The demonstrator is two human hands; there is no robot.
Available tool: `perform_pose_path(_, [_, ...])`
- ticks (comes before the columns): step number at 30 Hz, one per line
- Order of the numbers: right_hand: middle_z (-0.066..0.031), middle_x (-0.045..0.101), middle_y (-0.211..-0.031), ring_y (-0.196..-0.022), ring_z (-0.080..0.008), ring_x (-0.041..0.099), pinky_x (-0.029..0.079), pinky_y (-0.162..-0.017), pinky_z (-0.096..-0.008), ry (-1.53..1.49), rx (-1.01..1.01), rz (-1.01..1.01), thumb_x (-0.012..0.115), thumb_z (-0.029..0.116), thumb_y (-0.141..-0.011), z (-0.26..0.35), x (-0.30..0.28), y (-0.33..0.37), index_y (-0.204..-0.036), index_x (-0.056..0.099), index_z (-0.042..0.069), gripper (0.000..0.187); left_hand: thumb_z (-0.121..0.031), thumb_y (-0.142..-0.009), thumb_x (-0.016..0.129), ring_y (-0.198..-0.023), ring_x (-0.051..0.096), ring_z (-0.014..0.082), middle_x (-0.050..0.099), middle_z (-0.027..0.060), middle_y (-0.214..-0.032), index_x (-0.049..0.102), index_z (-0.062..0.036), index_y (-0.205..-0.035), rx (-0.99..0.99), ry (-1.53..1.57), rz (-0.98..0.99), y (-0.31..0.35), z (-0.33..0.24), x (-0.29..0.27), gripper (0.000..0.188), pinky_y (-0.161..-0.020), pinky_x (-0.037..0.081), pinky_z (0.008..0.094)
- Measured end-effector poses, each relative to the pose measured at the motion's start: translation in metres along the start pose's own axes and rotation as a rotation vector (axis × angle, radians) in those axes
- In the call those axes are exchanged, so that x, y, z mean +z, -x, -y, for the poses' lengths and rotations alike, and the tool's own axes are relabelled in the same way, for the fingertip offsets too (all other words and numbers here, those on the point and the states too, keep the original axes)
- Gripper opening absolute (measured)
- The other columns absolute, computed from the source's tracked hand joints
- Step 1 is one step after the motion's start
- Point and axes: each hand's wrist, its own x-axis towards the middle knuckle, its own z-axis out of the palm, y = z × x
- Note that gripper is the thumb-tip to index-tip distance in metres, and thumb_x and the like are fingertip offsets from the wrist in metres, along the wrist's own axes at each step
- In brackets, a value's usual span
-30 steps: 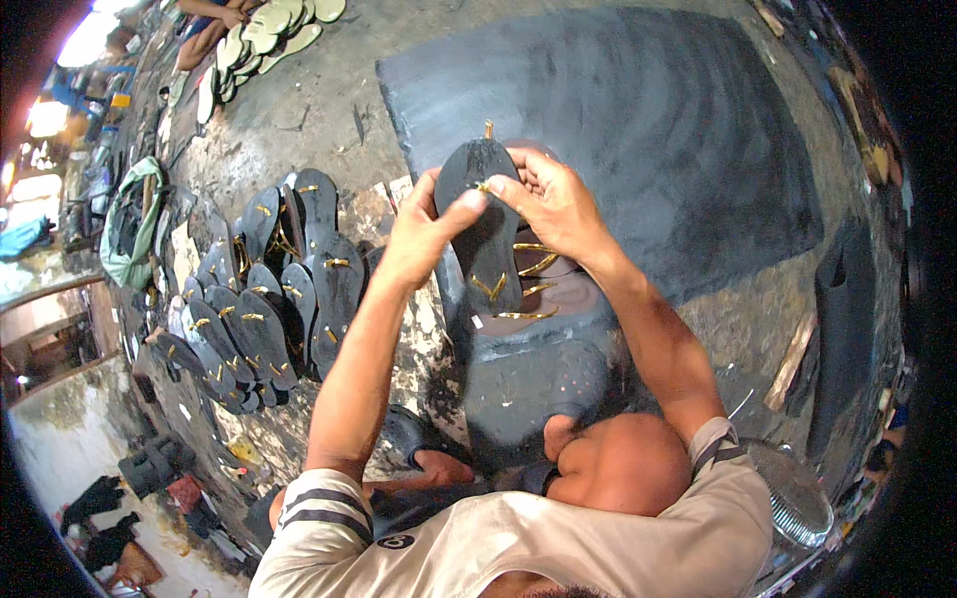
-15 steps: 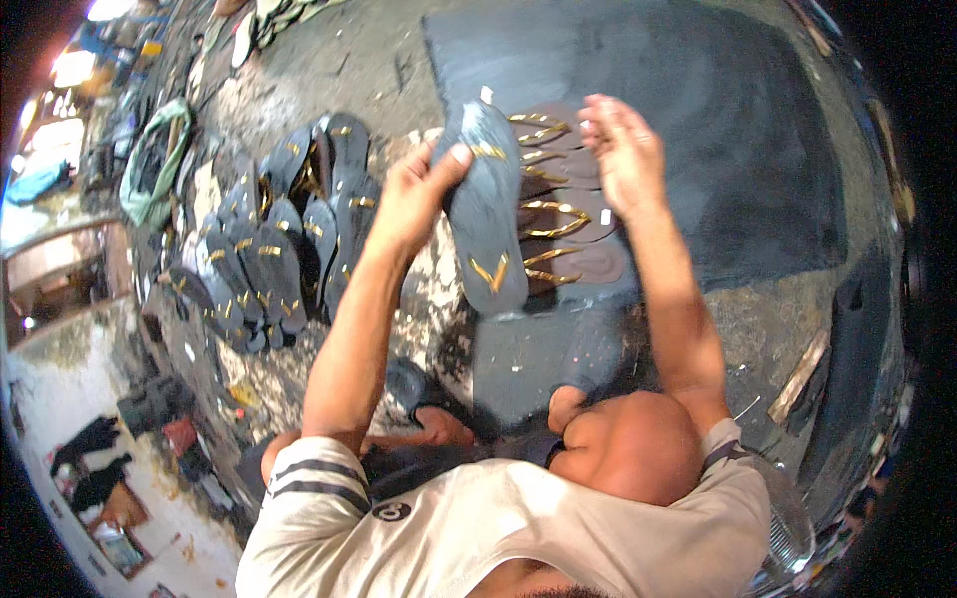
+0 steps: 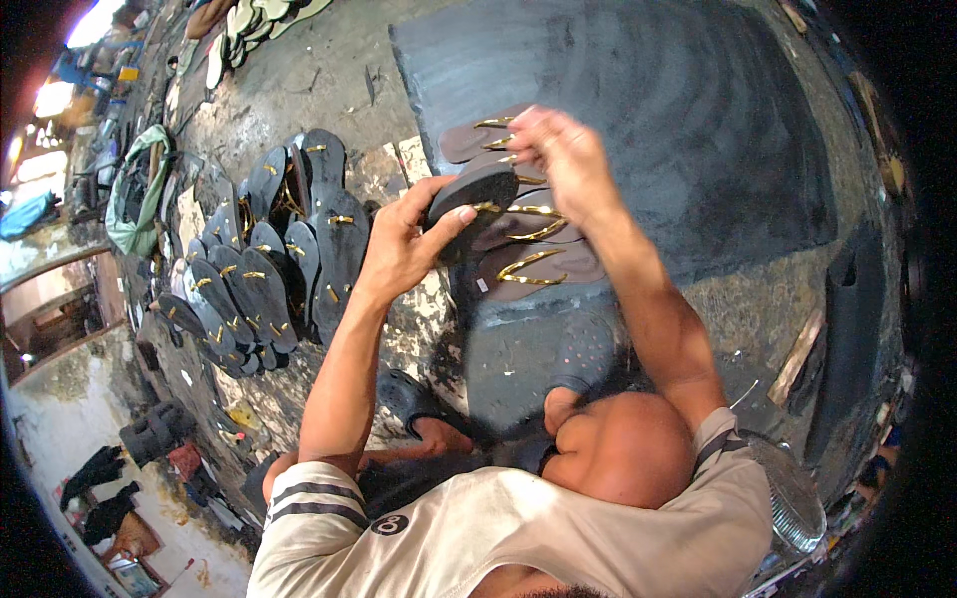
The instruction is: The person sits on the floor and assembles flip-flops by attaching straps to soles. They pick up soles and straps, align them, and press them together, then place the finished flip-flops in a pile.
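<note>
Gripping a dark slipper (image 3: pixel 477 187), the left hand (image 3: pixel 404 239) occupies the middle of the head view, its thumb pressed on one face beside a small gold fitting (image 3: pixel 486 206) and its fingers wrapped around the far side. The dark slipper is held tilted, its thick edge turned upward, above the left border of a dark mat (image 3: pixel 688 149). To the right and slightly farther, the right hand (image 3: pixel 573 164) appears blurred, with fingers bent and drawn together over the straps at the far end of a row of brown slippers; whether they grasp anything cannot be told. The brown slippers (image 3: pixel 568 267) lie side by side on the mat, running from near to far, each visible strap gold; the nearest bears a small white label (image 3: pixel 482 285).

Left of the left hand, a cluster of black slippers (image 3: pixel 231 289) with gold fittings rests on the stained floor (image 3: pixel 329 100), several leaning closely against one another. Beyond it to the left stands a green bag (image 3: pixel 130 224). At the far left, a heap of pale soles (image 3: pixel 264 18) lies beside another person's arm (image 3: pixel 206 18). At the right, a strip of wood (image 3: pixel 797 359) lies between the mat and a long dark sheet (image 3: pixel 842 349). On the near side, the person's bare right knee (image 3: pixel 633 453) is bent, and a dark clog (image 3: pixel 401 399) covers the left foot.
</note>
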Motion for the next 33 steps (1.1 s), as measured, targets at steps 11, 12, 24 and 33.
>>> perform_pose_path(11, [-0.0147,0.058,-0.126,-0.119,-0.0299,0.051,0.04,-0.1,-0.0462,0.359,0.545,0.83,0.056,0.021,-0.095,-0.122,0.001,0.145,-0.125,0.059,0.006,0.034,-0.018,-0.092,0.066,-0.093,0.064,0.0172,0.065,0.0113,-0.109,0.051,0.0026,-0.13,-0.217,0.591,-0.583,-0.03,0.07,-0.064,0.046,-0.081,0.052,0.0298])
perform_pose_path(12, [-0.0146,0.06,-0.121,-0.112,-0.0288,0.055,0.043,-0.096,-0.0455,0.375,0.554,0.829,0.058,0.023,-0.094,-0.127,0.002,0.147,-0.124,0.059,0.005,0.035,-0.015,-0.092,0.066,-0.094,0.064,0.0183,0.064,0.0126,-0.11,0.049,0.0029,-0.131,-0.233,0.655,-0.603,-0.028,0.071,-0.068,0.046,-0.082,0.053,0.0306])
perform_pose_path(24, [-0.0074,0.066,-0.111,-0.086,-0.0271,0.065,0.051,-0.078,-0.0399,0.607,0.27,0.917,0.069,0.038,-0.087,-0.1,0.008,0.15,-0.105,0.068,0.011,0.033,-0.013,-0.091,0.063,-0.09,0.065,0.0203,0.06,0.0139,-0.113,0.033,-0.0118,-0.144,-0.304,0.66,-0.592,-0.033,0.079,-0.065,0.061,-0.072,0.055,0.0325])
perform_pose_path(33, [-0.0142,0.06,-0.13,-0.126,-0.0277,0.054,0.039,-0.11,-0.0398,1.105,-0.806,0.599,0.074,0.014,-0.08,-0.002,0.032,0.038,-0.13,0.059,0.006,0.053,-0.031,-0.094,0.061,-0.097,0.06,0.02,0.057,0.0129,-0.125,0.033,-0.0084,-0.146,-0.494,0.675,-0.399,-0.065,0.081,-0.022,0.063,-0.074,0.051,0.036])
